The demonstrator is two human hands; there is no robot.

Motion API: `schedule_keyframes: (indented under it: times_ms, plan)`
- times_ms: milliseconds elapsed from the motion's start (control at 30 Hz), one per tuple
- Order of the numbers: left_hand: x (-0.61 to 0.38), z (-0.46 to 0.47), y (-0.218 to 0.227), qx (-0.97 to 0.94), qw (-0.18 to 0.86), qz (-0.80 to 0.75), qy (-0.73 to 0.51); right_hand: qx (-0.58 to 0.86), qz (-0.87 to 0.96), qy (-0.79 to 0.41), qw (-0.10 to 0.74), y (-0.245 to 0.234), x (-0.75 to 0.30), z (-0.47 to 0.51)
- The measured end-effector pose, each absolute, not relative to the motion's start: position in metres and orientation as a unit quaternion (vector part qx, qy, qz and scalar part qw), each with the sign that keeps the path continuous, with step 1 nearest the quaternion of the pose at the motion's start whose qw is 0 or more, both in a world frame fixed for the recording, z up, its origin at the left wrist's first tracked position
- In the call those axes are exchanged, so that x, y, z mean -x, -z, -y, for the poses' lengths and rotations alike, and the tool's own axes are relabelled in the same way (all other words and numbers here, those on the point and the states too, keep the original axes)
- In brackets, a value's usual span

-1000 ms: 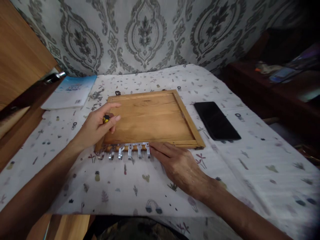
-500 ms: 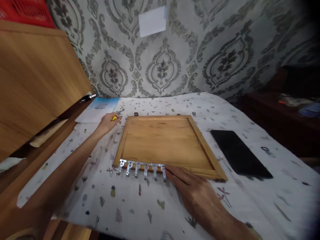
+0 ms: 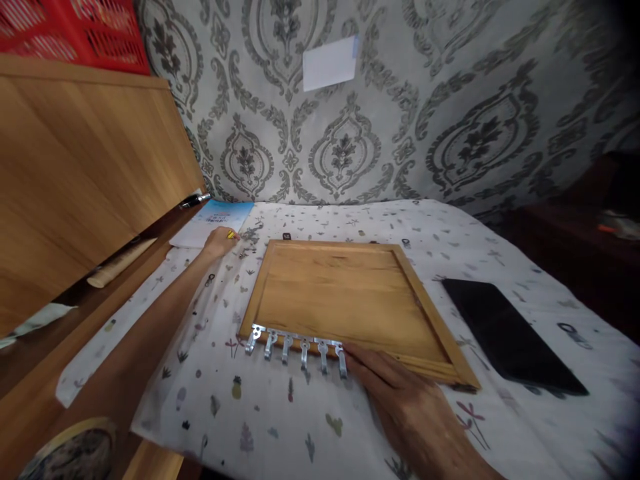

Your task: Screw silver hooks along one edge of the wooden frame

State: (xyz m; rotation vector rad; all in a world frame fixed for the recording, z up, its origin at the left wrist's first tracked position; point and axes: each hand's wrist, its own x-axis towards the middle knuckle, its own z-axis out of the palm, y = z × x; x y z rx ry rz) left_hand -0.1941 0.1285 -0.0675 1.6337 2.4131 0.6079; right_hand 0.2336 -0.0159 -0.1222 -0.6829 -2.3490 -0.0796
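Observation:
My left hand is closed around a small yellow object, whose kind I cannot make out. Close to its fingertips, small dark metal-looking bits lie scattered on the cloth. A framed wooden panel lies flat in the middle. Along its near edge rests a silver hook rail with several hooks hanging toward me. My right hand lies at the rail's right end, its fingers stretched out and pressing on the rail end and panel edge.
A black phone-like slab lies right of the panel. Behind my left hand is a blue and white booklet. A wooden cabinet with a red basket on top stands left. The patterned wall borders the table's back.
The view has swung, so everything sits farther right and lower. My left hand has drawn slightly away from the panel, uncovering more small bits. My right hand stays at the rail's end.

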Motion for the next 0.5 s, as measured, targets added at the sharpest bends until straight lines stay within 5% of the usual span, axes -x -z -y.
schedule_keyframes:
  times_ms: [500]
  plan:
    - [0.154, -0.127, 0.067, -0.59, -0.007, -0.807, -0.037, 0.254, 0.919, 0.034, 0.3, 0.106, -0.235, 0.016]
